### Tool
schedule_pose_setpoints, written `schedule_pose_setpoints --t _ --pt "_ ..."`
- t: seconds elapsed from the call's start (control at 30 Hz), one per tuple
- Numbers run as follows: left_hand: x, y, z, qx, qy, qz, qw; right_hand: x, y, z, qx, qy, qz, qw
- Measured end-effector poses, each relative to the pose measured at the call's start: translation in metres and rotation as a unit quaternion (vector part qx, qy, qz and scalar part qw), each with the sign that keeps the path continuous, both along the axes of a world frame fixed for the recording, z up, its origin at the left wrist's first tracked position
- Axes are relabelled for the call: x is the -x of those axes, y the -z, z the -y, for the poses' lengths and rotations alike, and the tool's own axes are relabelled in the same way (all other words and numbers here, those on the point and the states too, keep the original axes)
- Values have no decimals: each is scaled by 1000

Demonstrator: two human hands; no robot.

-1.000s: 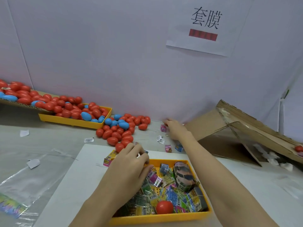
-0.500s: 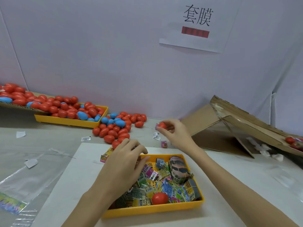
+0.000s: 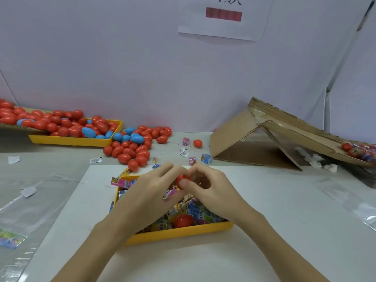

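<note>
My two hands meet above a yellow tray (image 3: 179,233) full of small colourful packets. Between them is a red plastic egg piece (image 3: 181,179). My right hand (image 3: 205,190) pinches it with thumb and curled fingers. My left hand (image 3: 150,192) touches it from the left and also holds a small pink packet (image 3: 169,193) under its fingers. Another red egg piece (image 3: 183,220) lies in the tray near its front edge.
A far yellow tray (image 3: 71,140) and the table beside it hold several red and blue eggs (image 3: 130,151). One red half (image 3: 197,143) and loose packets lie further back. A torn cardboard box (image 3: 264,143) stands right; clear plastic bags (image 3: 20,210) lie left.
My right hand came back from the far table with the red egg piece and joined my left hand over the tray. My left hand lifted out of the packets holding one.
</note>
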State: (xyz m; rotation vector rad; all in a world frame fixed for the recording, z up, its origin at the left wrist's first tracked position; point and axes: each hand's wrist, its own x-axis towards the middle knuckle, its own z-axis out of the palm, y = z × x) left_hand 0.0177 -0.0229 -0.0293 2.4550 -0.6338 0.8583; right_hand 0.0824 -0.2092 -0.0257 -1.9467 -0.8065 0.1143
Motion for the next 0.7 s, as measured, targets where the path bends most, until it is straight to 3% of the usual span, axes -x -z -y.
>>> schedule_pose_setpoints --t 0.07,0.13,0.2,0.27,0.43,0.53,0.7 --pt "0 -1 -2 63 -26 -36 997 -4 -2 5 13 11 7 1000" --pt "-1 -3 -7 209 -54 -123 969 -10 -2 12 48 39 68 996" --pt "-2 -9 -9 407 -33 -234 882 -13 -1 17 116 49 152 980" --pt "-4 -14 -12 535 25 -295 791 -11 0 14 164 39 187 968" --pt "-6 -17 -14 643 109 -320 687 1 9 -7 234 25 239 942" --pt "-7 -15 -14 669 100 -316 665 5 13 -18 271 56 273 921" --pt "-7 -14 -13 641 79 -317 694 5 11 -18 231 55 218 946"
